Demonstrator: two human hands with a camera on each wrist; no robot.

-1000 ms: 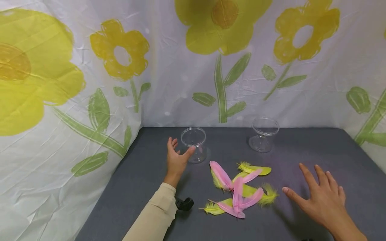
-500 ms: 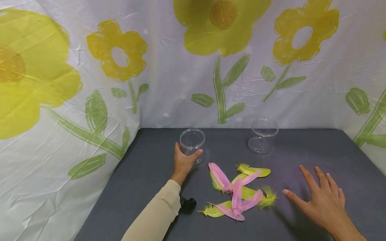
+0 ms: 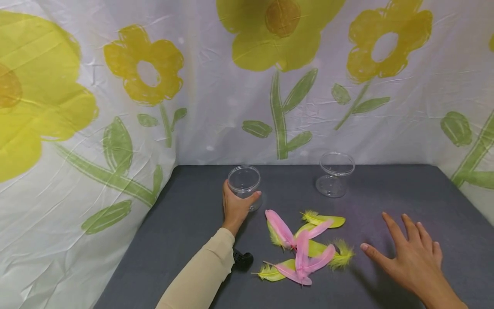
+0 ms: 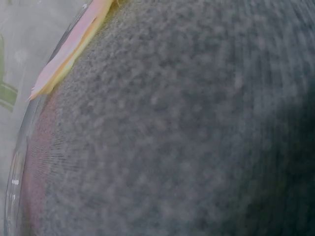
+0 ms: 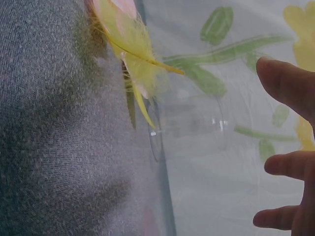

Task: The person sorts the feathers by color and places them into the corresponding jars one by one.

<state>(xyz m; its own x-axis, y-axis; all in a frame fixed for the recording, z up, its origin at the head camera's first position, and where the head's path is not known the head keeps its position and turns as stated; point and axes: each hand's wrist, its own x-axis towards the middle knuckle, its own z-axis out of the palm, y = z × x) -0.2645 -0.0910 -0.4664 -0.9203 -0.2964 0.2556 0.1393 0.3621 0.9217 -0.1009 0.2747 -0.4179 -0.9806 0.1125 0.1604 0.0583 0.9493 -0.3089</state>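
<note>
At the back left of the table, my left hand (image 3: 235,210) grips a clear plastic jar (image 3: 244,179), thumb across the near side and fingers around the left side. The jar stands upright with its mouth uncovered. My right hand (image 3: 414,255) hovers at the right with fingers spread, holding nothing; its fingertips (image 5: 283,166) show in the right wrist view. Between the hands lies a loose pile of pink feathers (image 3: 302,251) and yellow feathers (image 3: 342,256). Left wrist view: mostly table cloth, with a pink-and-yellow feather (image 4: 69,51) at the upper left.
A second clear jar (image 3: 335,177) stands at the back right, near the table's far edge. Dark grey cloth covers the table (image 3: 185,214). Behind it hangs a white curtain (image 3: 216,86) printed with yellow flowers. A black device (image 3: 243,260) sits beside the left wrist.
My left hand has moved right from beside the left jar and closed around it. The right hand, the feathers and the other jar stay where they were.
</note>
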